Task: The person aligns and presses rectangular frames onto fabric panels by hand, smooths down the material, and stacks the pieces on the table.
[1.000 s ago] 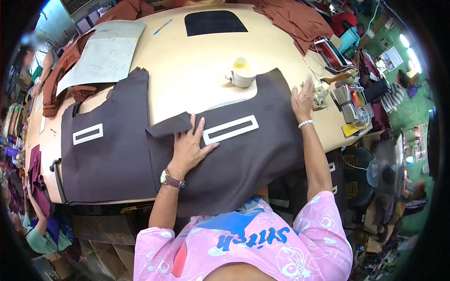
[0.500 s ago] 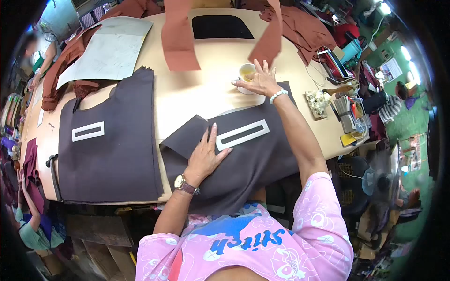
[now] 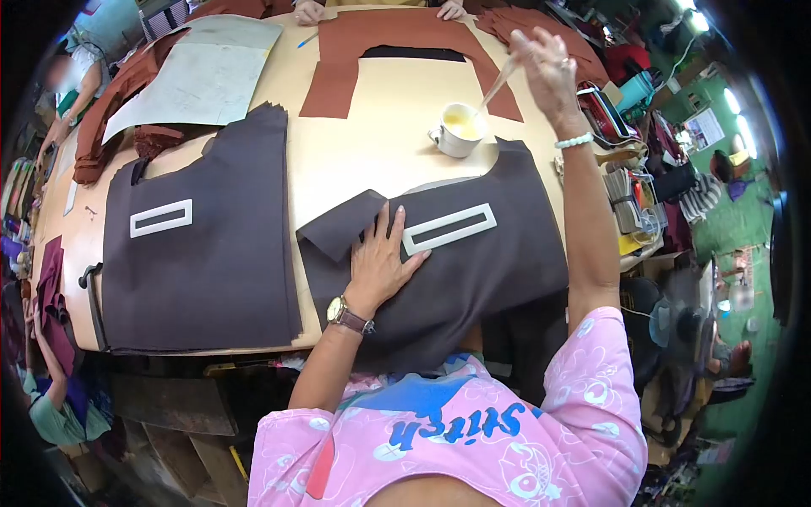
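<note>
My left hand (image 3: 380,258) lies flat on a dark grey fabric panel (image 3: 507,253), its fingers spread and pointing away from me. Its thumb touches a white rectangular frame (image 3: 449,228) with a long slot, resting on the panel. One upper corner of the cloth is folded over beside my fingers. My right hand (image 3: 547,76) is raised beyond the panel, its fingers closed round a thin pale stick (image 3: 498,86), blurred, that slants down to a white cup (image 3: 460,145). Something yellowish is in the cup. What the stick's lower end looks like cannot be made out.
A stack of dark panels (image 3: 203,279) with another white frame (image 3: 160,219) lies left. Across the table, a person's hands (image 3: 452,9) rest by a rust-brown cut piece (image 3: 397,29). A pale sheet (image 3: 198,80) lies far left; notebooks (image 3: 621,196) and cables crowd the right edge.
My right hand has risen from over the cup, up and right, and now grips the stick. The rust-brown piece has come down flat on the table. My left hand stays on the panel.
</note>
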`<act>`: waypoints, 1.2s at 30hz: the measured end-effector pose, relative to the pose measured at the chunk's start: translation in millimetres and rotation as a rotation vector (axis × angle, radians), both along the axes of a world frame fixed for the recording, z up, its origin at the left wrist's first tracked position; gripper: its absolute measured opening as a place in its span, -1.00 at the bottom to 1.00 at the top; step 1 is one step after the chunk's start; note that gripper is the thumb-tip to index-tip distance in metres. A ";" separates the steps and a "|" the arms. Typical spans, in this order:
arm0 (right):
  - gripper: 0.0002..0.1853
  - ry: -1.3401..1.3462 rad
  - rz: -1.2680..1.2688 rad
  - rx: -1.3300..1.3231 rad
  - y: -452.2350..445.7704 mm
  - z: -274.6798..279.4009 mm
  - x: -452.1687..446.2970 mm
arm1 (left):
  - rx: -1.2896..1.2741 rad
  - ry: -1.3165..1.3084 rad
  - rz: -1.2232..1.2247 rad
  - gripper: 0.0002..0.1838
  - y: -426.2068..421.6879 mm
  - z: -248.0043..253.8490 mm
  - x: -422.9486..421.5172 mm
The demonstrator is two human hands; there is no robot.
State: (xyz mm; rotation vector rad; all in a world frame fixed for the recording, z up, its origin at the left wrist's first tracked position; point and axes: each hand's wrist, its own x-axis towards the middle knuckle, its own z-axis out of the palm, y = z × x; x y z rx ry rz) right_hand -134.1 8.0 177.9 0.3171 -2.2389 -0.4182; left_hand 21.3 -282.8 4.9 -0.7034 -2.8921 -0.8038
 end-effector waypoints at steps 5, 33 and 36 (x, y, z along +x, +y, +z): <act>-0.62 0.009 0.243 -0.319 -14.3 2.2 1.3 | 0.005 0.066 -0.006 -0.18 -1.1 -5.8 -0.5; -0.51 -0.319 0.228 -0.971 78.7 42.6 144.0 | -0.098 0.077 -0.021 -0.22 -1.0 -0.7 -0.4; -0.51 -0.358 0.009 -1.033 144.4 -52.3 142.6 | -0.114 0.059 -0.021 -0.21 0.9 2.6 0.0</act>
